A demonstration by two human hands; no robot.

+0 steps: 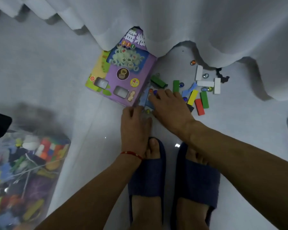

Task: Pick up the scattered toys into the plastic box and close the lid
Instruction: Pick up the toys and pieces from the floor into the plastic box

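Coloured wooden blocks (200,98) and glass marbles (181,84) lie scattered just beyond my right hand (170,107), whose spread fingers press some down. My left hand (134,125) curls beside it; its grip I cannot tell. Clear plastic box (23,171) sits far left.

— What sort of place is this?
— A home, most likely a living room or bedroom; a long white curtain (189,22) hangs down to a pale tiled floor (56,72); the person wears dark blue house slippers (148,171).
— Anything else?
— Toy blocks (204,99) and marbles (181,84) lie scattered; a purple game box (123,75) and a clear plastic box (23,171) of toys sit nearby.
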